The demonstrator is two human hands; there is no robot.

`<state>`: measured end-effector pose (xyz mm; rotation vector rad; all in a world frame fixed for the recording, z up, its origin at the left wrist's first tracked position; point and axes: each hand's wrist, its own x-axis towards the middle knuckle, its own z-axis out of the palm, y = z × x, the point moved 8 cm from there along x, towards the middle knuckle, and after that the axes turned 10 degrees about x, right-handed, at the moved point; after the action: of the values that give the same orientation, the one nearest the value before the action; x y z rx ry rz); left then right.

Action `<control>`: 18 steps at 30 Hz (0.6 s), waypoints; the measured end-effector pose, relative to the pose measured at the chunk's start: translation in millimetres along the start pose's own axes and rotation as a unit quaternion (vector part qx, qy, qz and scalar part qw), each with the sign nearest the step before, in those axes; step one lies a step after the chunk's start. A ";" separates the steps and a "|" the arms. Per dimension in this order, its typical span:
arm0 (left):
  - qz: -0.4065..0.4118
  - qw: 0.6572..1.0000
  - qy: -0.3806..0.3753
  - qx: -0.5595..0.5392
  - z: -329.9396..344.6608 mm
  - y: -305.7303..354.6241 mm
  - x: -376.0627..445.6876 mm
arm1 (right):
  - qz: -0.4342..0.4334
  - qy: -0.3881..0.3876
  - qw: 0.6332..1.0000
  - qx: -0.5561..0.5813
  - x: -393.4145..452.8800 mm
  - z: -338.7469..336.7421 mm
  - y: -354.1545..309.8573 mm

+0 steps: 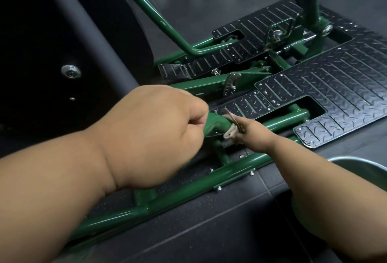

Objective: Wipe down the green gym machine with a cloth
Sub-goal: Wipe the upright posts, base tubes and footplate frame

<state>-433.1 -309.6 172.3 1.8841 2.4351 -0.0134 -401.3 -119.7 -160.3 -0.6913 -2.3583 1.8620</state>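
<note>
Left hand (159, 130): fingers clenched round a short green tube (70, 124) of the green gym machine (209, 170), near centre of the scene; knuckles up, forearm coming in from the near left.

Right hand (250, 131): reaches in from the near right, fingers grasping a small greyish cloth (230, 129). Cloth is bunched and pressed against the same green tube, just right of the left hand, touching the tube. Fingertips mostly hidden by the cloth; exact pinch can't be made out.

Machine frame: a long green rail runs diagonally from near left to mid right, below both hands, w/ small bolts on a bracket. A curved green bar (146, 9) rises at far left-centre.

Black tread plates (326, 86) w/ diamond pattern and slots lie right and far of the hands, fixed w/ small screws. A green upright post (312, 11) stands at far right.

Black padded seat part (62, 38) fills the far left, w/ a round metal fastener (71, 71). Floor (209, 231): dark tiles. A metal rim (356, 163) shows at the near right edge.
</note>
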 end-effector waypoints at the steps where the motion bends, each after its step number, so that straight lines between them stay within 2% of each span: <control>1: 0.002 1.000 0.007 -0.005 -0.1 0.2 0.5 | -0.020 -0.009 0.999 0.047 -5.7 3.8 -22.8; 3: 0.012 1.000 0.027 -0.012 -0.7 0.0 0.2 | -0.063 -0.034 0.992 0.104 -17.0 12.6 -68.6; 5: 0.023 0.998 0.046 -0.027 -2.8 -0.6 -1.4 | -0.098 -0.066 0.986 0.115 -29.3 22.2 -106.6; 8: 0.039 0.995 0.080 -0.041 -6.6 -1.0 -4.0 | -0.107 -0.117 0.980 0.120 -49.8 27.2 -148.3; 10: 0.036 0.992 0.106 -0.049 -9.0 -3.3 -5.8 | -0.103 -0.140 0.969 0.173 -61.0 31.6 -169.5; 12: 0.021 0.987 0.149 -0.048 -12.9 -6.3 -11.3 | -0.066 -0.121 0.960 0.245 -67.4 37.4 -182.3; 15: -0.047 0.967 0.248 -0.040 -21.4 -14.3 -30.5 | -0.055 -0.083 0.967 0.233 -71.9 43.0 -198.2; 18: -0.118 0.943 0.305 -0.061 -17.5 -23.1 -48.2 | -0.065 -0.066 0.970 0.225 -78.5 44.9 -214.1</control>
<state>-444.2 -361.1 191.7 1.7124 2.9351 0.8044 -410.9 -226.8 45.7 -0.3664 -1.8743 2.3224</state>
